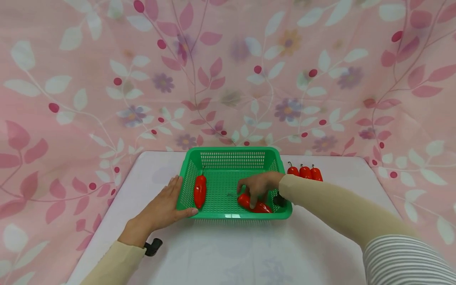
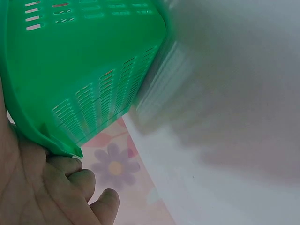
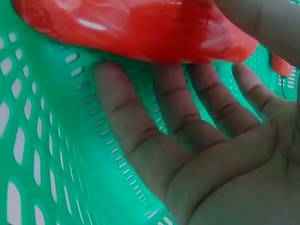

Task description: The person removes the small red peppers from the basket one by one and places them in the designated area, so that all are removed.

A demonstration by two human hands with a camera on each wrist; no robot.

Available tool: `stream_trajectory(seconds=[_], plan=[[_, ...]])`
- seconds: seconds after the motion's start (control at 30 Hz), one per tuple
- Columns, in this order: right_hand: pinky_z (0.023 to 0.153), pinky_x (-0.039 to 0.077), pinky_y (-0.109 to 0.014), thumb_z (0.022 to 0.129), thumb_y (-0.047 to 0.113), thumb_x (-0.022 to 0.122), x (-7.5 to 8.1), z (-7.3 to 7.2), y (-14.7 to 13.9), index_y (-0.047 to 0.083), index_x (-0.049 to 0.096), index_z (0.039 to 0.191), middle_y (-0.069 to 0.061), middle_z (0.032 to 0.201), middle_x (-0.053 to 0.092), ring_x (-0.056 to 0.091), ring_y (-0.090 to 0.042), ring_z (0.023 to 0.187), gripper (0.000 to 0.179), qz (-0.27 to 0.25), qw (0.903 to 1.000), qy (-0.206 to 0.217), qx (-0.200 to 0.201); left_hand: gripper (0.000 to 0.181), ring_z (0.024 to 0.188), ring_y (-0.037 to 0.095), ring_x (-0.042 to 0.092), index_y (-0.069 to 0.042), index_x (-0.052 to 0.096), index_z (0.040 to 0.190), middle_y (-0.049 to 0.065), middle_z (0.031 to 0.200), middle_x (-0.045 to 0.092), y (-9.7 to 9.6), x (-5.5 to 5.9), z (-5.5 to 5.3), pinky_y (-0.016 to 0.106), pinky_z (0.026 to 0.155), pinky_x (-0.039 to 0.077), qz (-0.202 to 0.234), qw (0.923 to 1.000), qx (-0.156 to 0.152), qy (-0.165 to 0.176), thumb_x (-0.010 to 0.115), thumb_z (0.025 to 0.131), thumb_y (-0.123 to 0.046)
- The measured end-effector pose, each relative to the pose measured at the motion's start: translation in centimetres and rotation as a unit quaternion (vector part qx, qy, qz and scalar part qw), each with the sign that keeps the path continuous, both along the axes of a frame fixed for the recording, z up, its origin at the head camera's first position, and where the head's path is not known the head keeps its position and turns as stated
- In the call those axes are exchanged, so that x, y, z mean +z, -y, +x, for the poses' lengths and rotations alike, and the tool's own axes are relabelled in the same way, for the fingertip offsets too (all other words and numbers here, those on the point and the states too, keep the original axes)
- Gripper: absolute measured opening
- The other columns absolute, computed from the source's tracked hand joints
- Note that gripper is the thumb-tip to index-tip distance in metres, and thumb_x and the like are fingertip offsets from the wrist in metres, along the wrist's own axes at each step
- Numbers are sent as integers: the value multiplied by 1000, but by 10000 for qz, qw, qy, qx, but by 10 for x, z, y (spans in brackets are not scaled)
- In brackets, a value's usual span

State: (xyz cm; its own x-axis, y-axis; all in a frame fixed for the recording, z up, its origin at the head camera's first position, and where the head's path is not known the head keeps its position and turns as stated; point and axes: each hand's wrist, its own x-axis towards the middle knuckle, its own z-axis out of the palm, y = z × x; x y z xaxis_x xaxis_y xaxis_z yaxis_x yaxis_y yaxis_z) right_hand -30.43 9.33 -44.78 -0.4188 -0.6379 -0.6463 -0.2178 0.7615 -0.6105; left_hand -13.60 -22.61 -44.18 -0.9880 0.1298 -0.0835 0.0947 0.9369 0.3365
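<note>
And here you are, both hands on the job: your left hand [image 1: 165, 206] steadies the left side of the green basket [image 1: 233, 216], just left of centre frame. Its fingers lie straight along the outer wall, thumb out across the lower-left corner of the rim. The left wrist view has your palm at lower left, right up against that green edge.

Now over to your right hand [image 1: 261, 185], reaching down inside! Fingers spread, thumb laid across a glossy red pepper [image 1: 244, 201], which lies slantwise on the basket floor at lower right. From the right wrist you see the fingers fanned along its lower edge, the index fingertip in plain sight; how firmly any of them press, you cannot tell from here.

A second red pepper [image 1: 200, 192] sits at the basket's left, stem pointing up the frame. Out to the right, three more red peppers [image 1: 305, 172] line up side by side on the white table [image 1: 213, 253], partly hidden by your beige sleeve [image 1: 331, 206]. Pink floral cloth [image 1: 228, 59] fills the upper frame.
</note>
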Motion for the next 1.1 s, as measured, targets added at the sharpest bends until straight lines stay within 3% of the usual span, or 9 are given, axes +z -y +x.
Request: stream_trajectory(seconds=[0.2, 0.4, 0.7, 0.87, 1.1], plan=[[82, 66, -41, 79, 11, 93, -8, 6, 2, 29, 52, 136, -1, 123, 62, 59, -26, 115, 72, 190, 9987, -341, 324, 129, 160, 48, 17, 3, 11, 167, 25, 175, 14, 1, 0, 1, 63, 127, 24, 8, 10000, -18, -17, 67, 86, -79], [86, 63, -38, 86, 13, 88, -9, 9, 5, 30, 51, 136, -1, 121, 61, 59, -24, 112, 65, -107, 9965, -551, 624, 130, 160, 49, 17, 3, 11, 167, 24, 175, 15, 1, 0, 1, 64, 127, 25, 53, 10000, -21, -27, 66, 85, -81], [81, 65, -38, 92, 16, 81, -8, 5, 5, 26, 44, 148, -6, 128, 58, 61, -27, 114, 67, -1045, 9934, -465, 86, 129, 161, 47, 14, 1, 7, 168, 21, 176, 11, 2, -2, 1, 63, 129, 20, 74, 10000, 28, 52, 70, 85, -76], [77, 66, -39, 94, 16, 79, -4, 2, 5, 28, 46, 147, -9, 130, 56, 62, -29, 114, 64, -1332, 9895, -500, -265, 130, 162, 47, 13, -1, 6, 169, 21, 177, 10, 3, -3, 1, 63, 128, 22, 72, 9999, 61, 90, 69, 85, -78], [75, 67, -39, 94, 15, 79, 5, 1, 2, 27, 52, 143, -10, 132, 58, 62, -30, 114, 57, -1555, 9838, -767, -453, 133, 162, 47, 12, -2, 6, 169, 21, 177, 9, 4, -3, 1, 63, 128, 21, 38, 9999, 47, 81, 63, 83, -86]])
